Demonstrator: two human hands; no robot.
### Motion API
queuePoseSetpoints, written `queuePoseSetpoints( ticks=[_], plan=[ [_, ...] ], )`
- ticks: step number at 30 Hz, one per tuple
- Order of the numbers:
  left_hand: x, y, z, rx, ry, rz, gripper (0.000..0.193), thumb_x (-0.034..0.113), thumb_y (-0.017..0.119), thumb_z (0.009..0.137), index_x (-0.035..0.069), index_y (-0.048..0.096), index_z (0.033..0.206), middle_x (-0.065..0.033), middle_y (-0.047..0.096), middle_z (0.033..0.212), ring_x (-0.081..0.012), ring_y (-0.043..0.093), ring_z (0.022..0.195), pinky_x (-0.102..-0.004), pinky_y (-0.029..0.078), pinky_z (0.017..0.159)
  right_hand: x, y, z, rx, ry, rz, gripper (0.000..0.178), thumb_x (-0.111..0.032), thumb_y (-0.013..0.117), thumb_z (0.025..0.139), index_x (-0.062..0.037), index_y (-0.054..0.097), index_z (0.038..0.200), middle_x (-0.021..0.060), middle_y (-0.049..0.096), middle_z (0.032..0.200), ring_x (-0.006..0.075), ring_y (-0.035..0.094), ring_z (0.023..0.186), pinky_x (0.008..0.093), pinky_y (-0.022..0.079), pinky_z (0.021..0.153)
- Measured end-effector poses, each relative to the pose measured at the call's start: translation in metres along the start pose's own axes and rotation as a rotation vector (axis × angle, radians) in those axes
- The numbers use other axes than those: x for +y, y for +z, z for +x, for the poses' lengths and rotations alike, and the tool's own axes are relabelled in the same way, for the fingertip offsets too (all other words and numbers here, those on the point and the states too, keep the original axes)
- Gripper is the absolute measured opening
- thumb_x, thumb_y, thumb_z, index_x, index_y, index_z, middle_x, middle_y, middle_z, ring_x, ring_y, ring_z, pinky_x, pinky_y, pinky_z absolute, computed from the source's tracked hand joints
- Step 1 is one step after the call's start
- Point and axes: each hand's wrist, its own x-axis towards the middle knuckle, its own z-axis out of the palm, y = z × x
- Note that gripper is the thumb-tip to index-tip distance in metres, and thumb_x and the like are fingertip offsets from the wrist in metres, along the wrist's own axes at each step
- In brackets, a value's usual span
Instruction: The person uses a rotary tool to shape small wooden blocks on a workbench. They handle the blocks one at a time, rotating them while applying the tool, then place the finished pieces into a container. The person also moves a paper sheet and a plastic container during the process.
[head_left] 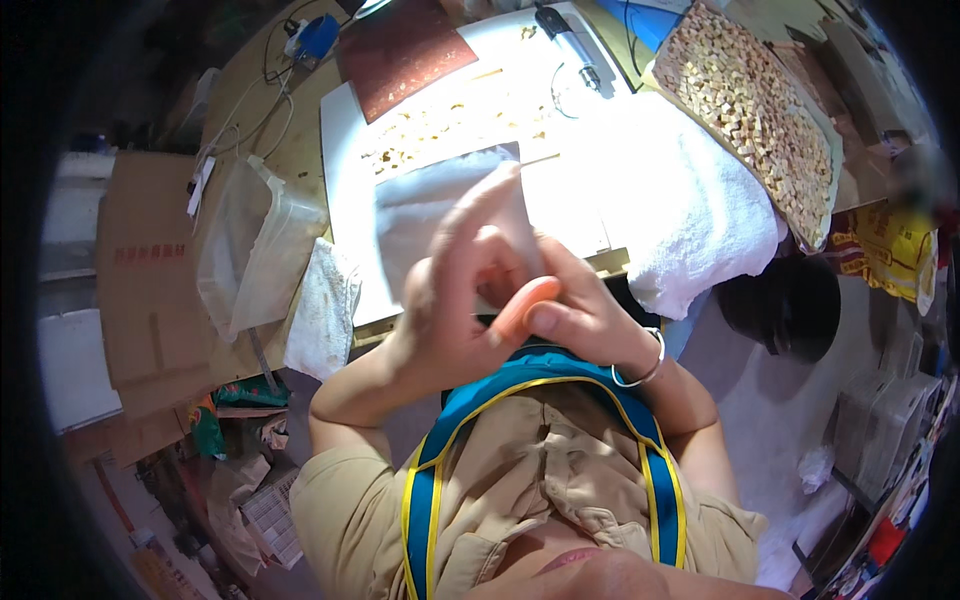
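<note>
Grey sheet (405, 220): lies on white board (344, 200), partly behind hands | left hand (450, 275): blurred, index extended, cannot tell grip | right hand (582, 305): fingers mostly hidden, cannot tell grip | advice: work gently, clear of loose yellow bits (393, 156)

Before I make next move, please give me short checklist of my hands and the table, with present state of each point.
1. Hands away from the hand tool: ok. It lies beyond them, near the far edge of the white board.
2. Hands empty: cannot tell. The left hand and right hand overlap, and the fingers blur.
3. Wrists bare: not ok. A bracelet sits at the right wrist.
4. Board free of loose bits: not ok. Small bits lie scattered beyond the grey sheet.
5. Hand tool switched off: cannot tell from this view.
</note>
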Motion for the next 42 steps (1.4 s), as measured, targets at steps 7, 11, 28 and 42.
queuePoseSetpoints(
  ticks=[7, 11, 28, 42],
  plan=[
    [-0.062, 0.044, -0.005, -0.149, -0.155, -0.286, 0.05, 0.001, 0.064, 0.099, 0.003, 0.049, 0.146, -0.0104, 0.065, 0.102, -0.018, 0.067, 0.087, -0.0293, 0.056, 0.08, 0.039, -0.041, -0.023, 0.596, -0.024, -0.225, 0.058, 0.006, 0.052, 0.101, 0.0037, 0.032, 0.155, 0.0142, 0.056, 0.137, 0.0189, 0.06, 0.12, 0.0291, 0.052, 0.094],
    [-0.088, 0.025, -0.025, -0.214, 0.006, 0.369, 0.066, 0.024, 0.08, 0.09, 0.008, 0.05, 0.147, -0.0177, 0.065, 0.126, -0.0325, 0.067, 0.113, -0.0414, 0.054, 0.096, 0.057, -0.057, -0.025, 0.635, -0.052, -0.663, 0.062, 0.004, 0.056, 0.097, 0.0055, 0.032, 0.154, 0.022, 0.06, 0.134, 0.0299, 0.066, 0.114, 0.0371, 0.052, 0.099],
    [-0.109, 0.021, -0.033, -0.477, -0.052, 0.768, 0.092, 0.059, 0.073, 0.085, 0.019, 0.038, 0.159, -0.0169, 0.03, 0.165, -0.0365, 0.027, 0.154, -0.0607, 0.024, 0.121, 0.039, -0.051, -0.017, 0.226, -0.044, -1.808, 0.062, -0.039, 0.08, 0.081, -0.0151, 0.063, 0.135, 0.0087, 0.057, 0.147, 0.0212, 0.05, 0.138, 0.0502, 0.024, 0.121],
    [-0.127, 0.026, -0.007, -0.389, 0.094, 0.829, 0.087, 0.074, 0.057, 0.088, 0.02, 0.046, 0.155, -0.0167, 0.04, 0.161, -0.031, 0.037, 0.15, -0.0579, 0.032, 0.116, 0.018, -0.059, 0.007, 0.117, 0.035, -1.881, 0.065, -0.042, 0.074, 0.087, -0.0076, 0.06, 0.139, 0.009, 0.059, 0.143, 0.0223, 0.048, 0.14, 0.0528, 0.021, 0.121]
  ],
)
